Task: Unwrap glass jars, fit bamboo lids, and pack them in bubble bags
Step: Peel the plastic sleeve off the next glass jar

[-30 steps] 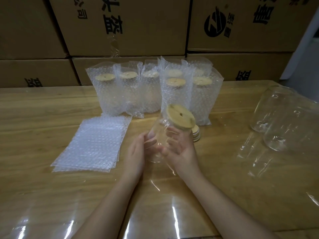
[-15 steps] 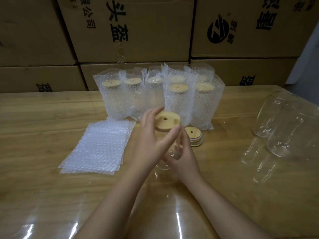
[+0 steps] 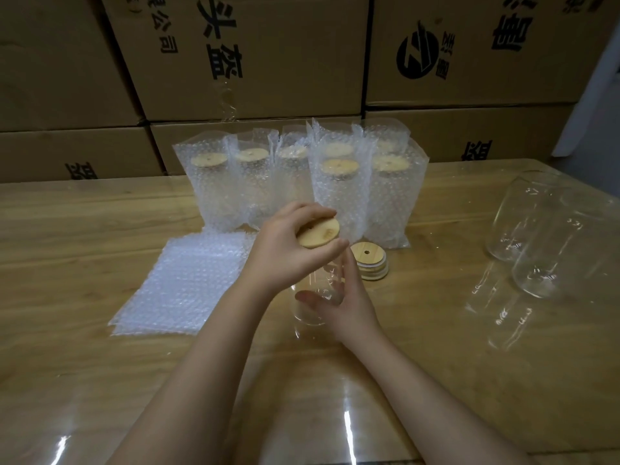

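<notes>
A clear glass jar [image 3: 312,307] stands upright on the table's middle with a round bamboo lid [image 3: 320,232] on its mouth. My left hand [image 3: 285,250] grips the lid from above, fingers and thumb curled round its rim. My right hand [image 3: 345,297] holds the jar's body from the right side. A small stack of spare bamboo lids [image 3: 369,263] lies just right of the jar. A flat pile of empty bubble bags [image 3: 188,280] lies to the left. Several lidded jars in bubble bags [image 3: 302,182] stand in a group behind.
Clear plastic-wrapped glass jars [image 3: 543,243] lie at the table's right side. Stacked cardboard boxes [image 3: 255,55] form a wall behind the wooden table [image 3: 67,256]. A glossy clear sheet covers the tabletop near me.
The jar went from tilted in both hands to upright on the table. My left hand moved from the jar's side up onto the lid; my right hand stayed on the jar.
</notes>
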Tool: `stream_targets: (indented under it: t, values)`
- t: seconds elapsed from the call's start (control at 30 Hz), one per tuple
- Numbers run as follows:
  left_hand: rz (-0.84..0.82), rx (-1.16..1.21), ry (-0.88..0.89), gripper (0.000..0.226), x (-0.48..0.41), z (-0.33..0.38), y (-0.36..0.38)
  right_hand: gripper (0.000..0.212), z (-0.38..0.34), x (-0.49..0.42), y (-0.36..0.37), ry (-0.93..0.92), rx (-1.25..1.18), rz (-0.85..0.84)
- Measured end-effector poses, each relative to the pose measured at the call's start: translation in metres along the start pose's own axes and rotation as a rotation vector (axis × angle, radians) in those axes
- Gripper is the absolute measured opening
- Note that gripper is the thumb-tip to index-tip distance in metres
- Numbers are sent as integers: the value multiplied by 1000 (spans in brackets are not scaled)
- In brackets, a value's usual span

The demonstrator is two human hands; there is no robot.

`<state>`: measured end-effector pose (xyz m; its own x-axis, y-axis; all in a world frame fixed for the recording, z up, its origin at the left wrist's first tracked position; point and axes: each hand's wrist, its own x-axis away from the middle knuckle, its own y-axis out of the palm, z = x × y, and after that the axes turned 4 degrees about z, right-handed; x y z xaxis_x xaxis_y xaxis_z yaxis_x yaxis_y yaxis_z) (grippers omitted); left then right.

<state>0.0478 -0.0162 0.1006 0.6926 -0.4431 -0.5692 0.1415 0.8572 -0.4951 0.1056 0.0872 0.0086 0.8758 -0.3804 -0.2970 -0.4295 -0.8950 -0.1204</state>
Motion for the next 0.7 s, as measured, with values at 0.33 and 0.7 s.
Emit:
stream_targets:
  t: [0.33,0.7]
  values:
    - [294,416,-69,13,6,-6,22,93,-1,4,-2,-6,-13,-16]
    - [382,686,-478,45,24,-15,37,88,2,3,-1,-2,-31,-57]
